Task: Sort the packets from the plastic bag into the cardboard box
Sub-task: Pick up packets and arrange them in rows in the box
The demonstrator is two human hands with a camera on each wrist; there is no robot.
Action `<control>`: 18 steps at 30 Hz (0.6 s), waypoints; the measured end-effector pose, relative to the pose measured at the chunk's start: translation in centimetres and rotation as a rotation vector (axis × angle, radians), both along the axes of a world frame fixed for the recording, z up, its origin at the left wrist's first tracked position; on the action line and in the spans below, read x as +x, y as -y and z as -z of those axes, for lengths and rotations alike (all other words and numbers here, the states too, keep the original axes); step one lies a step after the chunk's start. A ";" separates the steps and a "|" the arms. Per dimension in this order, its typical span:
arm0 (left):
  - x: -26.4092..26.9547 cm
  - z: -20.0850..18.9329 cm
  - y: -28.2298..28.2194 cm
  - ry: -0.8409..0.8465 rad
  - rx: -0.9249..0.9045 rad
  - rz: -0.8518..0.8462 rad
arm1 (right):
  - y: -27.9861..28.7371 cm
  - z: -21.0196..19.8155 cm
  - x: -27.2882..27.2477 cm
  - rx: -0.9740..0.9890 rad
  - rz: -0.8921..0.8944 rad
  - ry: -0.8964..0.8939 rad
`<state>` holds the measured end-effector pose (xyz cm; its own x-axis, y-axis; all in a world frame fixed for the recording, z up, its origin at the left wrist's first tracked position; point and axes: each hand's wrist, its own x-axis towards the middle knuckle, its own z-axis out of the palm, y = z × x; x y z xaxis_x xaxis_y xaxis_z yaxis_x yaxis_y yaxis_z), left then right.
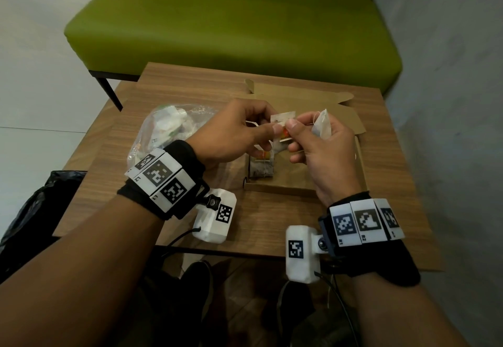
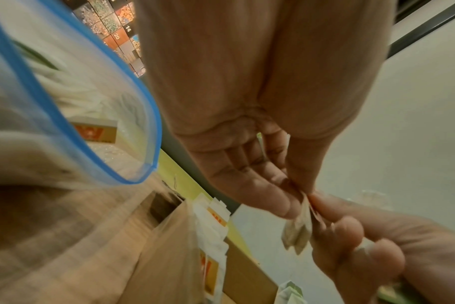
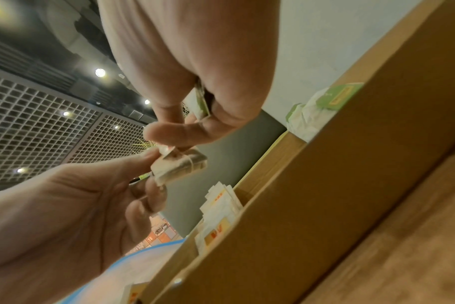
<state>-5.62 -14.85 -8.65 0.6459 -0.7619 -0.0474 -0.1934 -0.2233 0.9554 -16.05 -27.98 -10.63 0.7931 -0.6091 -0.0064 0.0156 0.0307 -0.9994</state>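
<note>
- Head view: left hand (image 1: pixel 234 131) and right hand (image 1: pixel 318 145) meet above the open cardboard box (image 1: pixel 288 183) on the wooden worktop (image 1: pixel 174 85). Both pinch the same small packet (image 1: pixel 283 119) between thumb and fingertips — it is held in the air over the box. Right hand also has a white packet (image 1: pixel 322 126) tucked against its fingers.
- Plastic bag (image 1: pixel 166 128) lies on the worktop just left of the box, behind the left wrist, other packets visible through it. Some packets (image 1: pixel 261 165) already stand at the box's left end. Green bench (image 1: pixel 234 25) beyond the worktop; black bag (image 1: pixel 32 210) at lower left.
- Left wrist view: left hand (image 2: pixel 247 164) fingers curled down onto the packet (image 2: pixel 298 230), right hand (image 2: pixel 377 246) fingertips touching it from the other side. Blue-rimmed plastic bag (image 2: pixel 65 115) close at left, blurred. Upright packets (image 2: pixel 213 222) show along the box wall (image 2: pixel 169 257).
- Right wrist view: right hand (image 3: pixel 195 92) thumb and forefinger pinch the packet (image 3: pixel 179 168), a second packet (image 3: pixel 201 100) wedged in its palm. Left hand (image 3: pixel 78 216) pinches the same packet from below — box wall (image 3: pixel 325 185) at right, with packets (image 3: pixel 218 214) standing inside.
</note>
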 end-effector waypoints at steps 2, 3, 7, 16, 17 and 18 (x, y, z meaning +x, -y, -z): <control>0.1 0.0 -0.2 -0.016 0.014 -0.001 | 0.3 0.2 -0.2 -0.024 -0.055 -0.067; 0.2 0.0 -0.3 -0.017 0.030 0.001 | 0.5 0.3 -0.4 -0.033 -0.105 -0.111; 0.4 0.4 -0.8 -0.028 0.110 0.013 | 0.8 0.7 -0.8 -0.076 -0.255 -0.240; 1.0 1.8 -1.3 0.047 0.303 -0.264 | 0.7 0.8 -0.2 -0.430 -0.399 -0.554; 1.0 1.9 -1.4 0.039 0.335 -0.257 | 0.4 0.8 0.1 -0.479 -0.407 -0.585; 1.0 1.9 -1.4 0.013 0.367 -0.252 | 0.2 1.0 0.4 -0.523 -0.408 -0.619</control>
